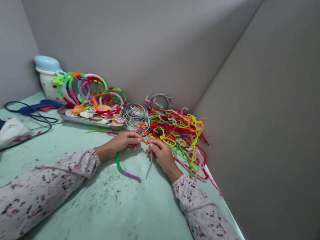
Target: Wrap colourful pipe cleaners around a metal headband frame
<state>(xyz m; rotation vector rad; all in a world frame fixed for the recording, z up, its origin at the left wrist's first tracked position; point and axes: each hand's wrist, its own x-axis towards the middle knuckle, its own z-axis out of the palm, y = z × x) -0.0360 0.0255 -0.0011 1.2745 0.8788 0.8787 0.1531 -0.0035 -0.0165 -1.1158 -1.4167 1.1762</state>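
Observation:
Near the middle of the green table (148, 219), my left hand (126, 141) and my right hand (162, 153) are close together. Both have their fingertips pinched on a strip with a short orange part (144, 141) showing between them. A green and purple fuzzy length (127, 173) curves down from under my left hand to the table side. Below my right fingertips hangs a bare grey wire (149, 167). Whether the coloured length and the wire join inside my fingers is hidden.
Behind my hands lie coils of grey wire (137, 117) and a tangled heap of coloured fuzzy strips (176, 129). A metal tray (90, 123) holds discs and fuzzy hoops. At left are a white jug (50, 84), a dark cable (37, 115) and a white bag (5, 135).

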